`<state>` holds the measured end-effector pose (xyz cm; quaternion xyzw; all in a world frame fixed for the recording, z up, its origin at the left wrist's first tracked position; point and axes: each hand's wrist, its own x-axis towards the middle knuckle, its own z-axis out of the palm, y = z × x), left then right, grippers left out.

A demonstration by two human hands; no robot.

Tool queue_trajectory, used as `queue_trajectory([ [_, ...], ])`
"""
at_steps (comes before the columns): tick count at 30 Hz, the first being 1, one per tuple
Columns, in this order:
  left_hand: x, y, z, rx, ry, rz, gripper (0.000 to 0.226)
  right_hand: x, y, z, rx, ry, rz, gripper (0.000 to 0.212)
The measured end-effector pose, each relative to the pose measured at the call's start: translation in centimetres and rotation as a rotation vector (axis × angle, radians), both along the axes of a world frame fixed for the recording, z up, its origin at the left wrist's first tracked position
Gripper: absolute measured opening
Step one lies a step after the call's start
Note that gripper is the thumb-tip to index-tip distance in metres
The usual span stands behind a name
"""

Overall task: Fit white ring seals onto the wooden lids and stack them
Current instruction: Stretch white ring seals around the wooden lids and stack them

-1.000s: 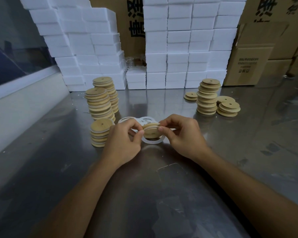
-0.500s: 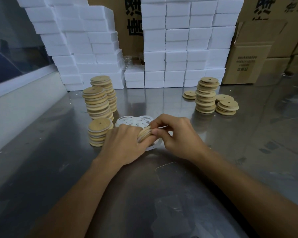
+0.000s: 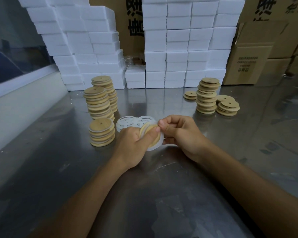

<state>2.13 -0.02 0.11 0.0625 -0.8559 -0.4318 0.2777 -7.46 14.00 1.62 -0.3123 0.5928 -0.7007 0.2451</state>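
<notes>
- Your left hand (image 3: 136,145) grips a round pale wooden lid (image 3: 149,134) on edge above the steel table (image 3: 58,169), thumb across its face, fingers curled behind.
- Your right hand (image 3: 181,134) pinches the translucent white ring seal (image 3: 159,140) at the lid's rim; the seal hangs partly round the lid's lower edge.
- A loose pile of white ring seals (image 3: 131,121) lies on the table just behind your hands.
- A short stack of sealed wooden lids (image 3: 101,132) stands just left of your left hand, with two taller lid stacks (image 3: 98,103) behind it.
- Bare wooden lids sit stacked (image 3: 207,96) well off to the right.
- White foam boxes (image 3: 179,48) and brown cartons (image 3: 258,52) line the back.
</notes>
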Motion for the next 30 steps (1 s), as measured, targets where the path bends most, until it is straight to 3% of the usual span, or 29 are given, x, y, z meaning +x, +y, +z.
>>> queue_trajectory([
  [6, -0.2, 0.5, 0.1, 0.076, 0.029, -0.026, 0.039, -0.2, 0.0, 0.3, -0.007, -0.023, -0.069, 0.019],
  [17, -0.4, 0.6, -0.2, -0.008, 0.054, 0.082, 0.043, 0.2, -0.1, -0.2, -0.022, -0.056, -0.026, 0.018],
  [22, -0.3, 0.3, -0.4, -0.104, 0.019, 0.091, 0.037, 0.3, -0.4, -0.5, 0.028, 0.524, -0.199, 0.011],
  [25, -0.1, -0.1, -0.3, -0.148, -0.066, 0.100, 0.042, 0.5, -0.3, -0.1, 0.086, 0.853, -0.169, 0.005],
  [28, 0.1, -0.6, -0.2, -0.271, -0.142, 0.084, 0.041, 0.5, -0.3, 0.0, 0.118, 0.950, -0.097, 0.004],
  [30, 0.2, -0.7, -0.1, -0.307, -0.127, 0.060, 0.050, 0.4, -0.3, 0.0, 0.087, 0.867, -0.112, 0.004],
])
